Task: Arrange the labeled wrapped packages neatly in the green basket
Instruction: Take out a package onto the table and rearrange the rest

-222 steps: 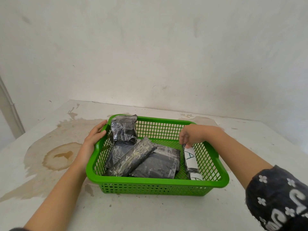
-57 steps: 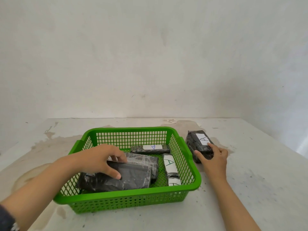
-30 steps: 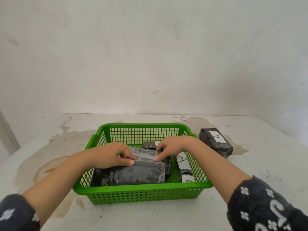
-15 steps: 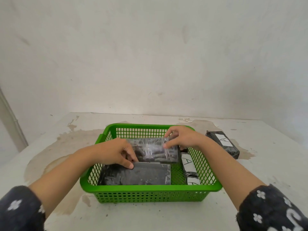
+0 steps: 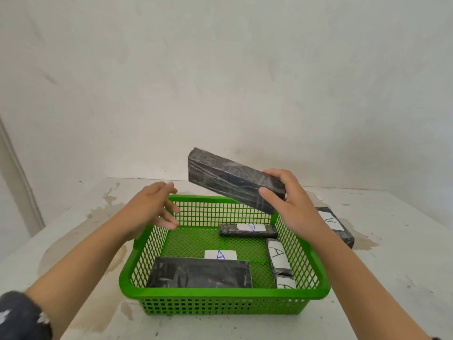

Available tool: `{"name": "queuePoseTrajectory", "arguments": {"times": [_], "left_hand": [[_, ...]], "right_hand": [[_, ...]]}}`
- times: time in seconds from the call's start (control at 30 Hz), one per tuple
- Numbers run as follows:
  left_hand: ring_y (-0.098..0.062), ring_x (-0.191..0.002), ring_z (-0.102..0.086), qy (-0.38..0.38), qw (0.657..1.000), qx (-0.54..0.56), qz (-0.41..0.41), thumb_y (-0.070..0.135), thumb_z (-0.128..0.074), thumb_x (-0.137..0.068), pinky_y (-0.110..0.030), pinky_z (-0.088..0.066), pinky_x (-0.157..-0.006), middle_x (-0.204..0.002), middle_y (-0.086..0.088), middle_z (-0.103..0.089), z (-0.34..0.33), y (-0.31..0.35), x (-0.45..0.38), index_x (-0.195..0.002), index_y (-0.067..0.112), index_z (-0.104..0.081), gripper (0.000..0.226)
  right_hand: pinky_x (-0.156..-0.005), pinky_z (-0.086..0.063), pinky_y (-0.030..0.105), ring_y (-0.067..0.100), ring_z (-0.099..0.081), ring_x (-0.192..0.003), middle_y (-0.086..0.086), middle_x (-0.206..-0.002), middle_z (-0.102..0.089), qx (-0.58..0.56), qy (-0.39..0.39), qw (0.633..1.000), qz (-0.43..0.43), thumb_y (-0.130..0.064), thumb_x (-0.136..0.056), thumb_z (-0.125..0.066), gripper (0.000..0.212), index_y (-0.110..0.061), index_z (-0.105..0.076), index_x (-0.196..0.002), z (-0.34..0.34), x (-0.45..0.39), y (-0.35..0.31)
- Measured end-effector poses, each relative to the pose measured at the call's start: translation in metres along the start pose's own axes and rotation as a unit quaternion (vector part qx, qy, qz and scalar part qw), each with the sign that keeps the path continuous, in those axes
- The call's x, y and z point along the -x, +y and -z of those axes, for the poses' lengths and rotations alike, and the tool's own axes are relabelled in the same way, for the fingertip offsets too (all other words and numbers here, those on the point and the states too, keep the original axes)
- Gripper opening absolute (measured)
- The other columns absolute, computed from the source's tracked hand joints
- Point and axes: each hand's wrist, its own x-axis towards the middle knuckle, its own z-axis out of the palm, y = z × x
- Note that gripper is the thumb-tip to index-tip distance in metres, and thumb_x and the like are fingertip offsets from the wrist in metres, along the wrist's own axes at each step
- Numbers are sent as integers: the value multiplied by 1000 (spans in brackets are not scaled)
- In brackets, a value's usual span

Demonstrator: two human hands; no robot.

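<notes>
We cannot see the label side of the long package [image 5: 228, 179] held up over the green basket [image 5: 220, 294]; the right hand [image 5: 289, 204] covers its near end. That forearm also hides part of the package on the worktop [image 5: 339, 227], so only one "A" label shows there. The near wall of the basket cuts off the lowest labelled package [image 5: 285, 282] along the right side. A white label [image 5: 220, 254] peeks out behind the flat package [image 5: 199, 273]; what it belongs to is hidden. The left hand [image 5: 153, 207] has blurred fingertips
</notes>
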Motion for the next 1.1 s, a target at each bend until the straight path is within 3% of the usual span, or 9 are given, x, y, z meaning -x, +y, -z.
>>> {"name": "queuePoseTrajectory", "arguments": {"times": [0.13, 0.27, 0.4, 0.5, 0.6, 0.73, 0.87, 1.03, 1.1], "left_hand": [[-36, -85, -72, -134, 961, 239, 48, 64, -45, -81, -36, -61, -57, -111, -21, -68, 2, 15, 8, -120, 16, -54, 62], [-29, -79, -73, -172, 957, 234, 11, 45, -83, -61, -31, -61, -58, -122, -17, -64, -2, 23, 17, -124, 13, -56, 75], [-33, -84, -72, -123, 960, 252, -15, 15, -89, -53, -31, -61, -61, -109, -18, -72, -3, 20, 16, -136, 10, -41, 96], [-34, -93, -71, -128, 957, 256, -41, 2, -78, -63, -29, -61, -66, -109, -17, -72, -3, 18, 17, -137, 11, -40, 84], [-31, -98, -71, -130, 960, 245, -49, 1, -77, -63, -30, -61, -70, -118, -19, -67, -2, 18, 19, -137, 18, -42, 84], [-7, -108, -63, -49, 989, -44, -134, 24, -85, -63, -25, -54, -85, -134, 5, -48, -5, 15, 20, -138, 50, -25, 99], [-18, -143, -13, 50, 859, -419, -288, 68, -71, -60, -46, -21, -113, -156, 9, -11, -22, 9, 19, -143, 54, -2, 109], [-20, -135, -30, -37, 778, -544, -312, 69, -67, -63, -43, -32, -106, -152, 6, -24, -45, 11, 1, -148, 43, -2, 110], [-17, -120, -41, -53, 775, -544, -316, 63, -72, -63, -37, -42, -93, -138, 8, -36, -49, 16, -8, -148, 41, -6, 110]], "right_hand": [[-95, -41, 24, 3, -47, -114, -25, -119, -44, 38, 0, 992, 123, -20, -86, -65, 40, -40, -49, -116, 4, 13, -8], [-98, -42, 29, 6, -43, -119, -23, -121, -44, 94, 34, 979, 177, -4, -77, -72, 39, -30, -59, -104, -2, 20, -11], [-101, -33, 22, -1, -35, -131, -26, -133, -35, 14, 42, 990, 136, -24, -75, -77, 42, -44, -57, -105, -2, 24, -14], [-94, -37, 19, -11, -29, -130, -21, -143, -27, -77, 85, 991, 71, -47, -68, -73, 60, -54, -43, -120, -1, 23, -15], [-78, -48, 14, -11, -51, -115, -15, -136, -47, -178, 53, 983, 8, -47, -65, -75, 65, -60, -40, -118, -1, 16, -16], [-62, -59, 34, 27, -71, -90, 10, -113, -67, -275, 25, 961, -32, -17, -75, -76, 56, -42, -49, -116, 1, 6, -7], [-59, -59, 36, 27, -73, -83, 19, -110, -65, -273, 30, 957, -98, -5, -78, -73, 51, -35, -51, -112, -10, 1, 4], [-58, -59, 38, 26, -72, -81, 20, -107, -62, -311, 21, 941, -133, -6, -78, -72, 47, -31, -52, -113, -15, 5, 11], [-59, -59, 37, 24, -72, -85, 15, -106, -65, -286, 22, 946, -153, -15, -81, -71, 42, -34, -53, -114, -11, 7, 11]]}}
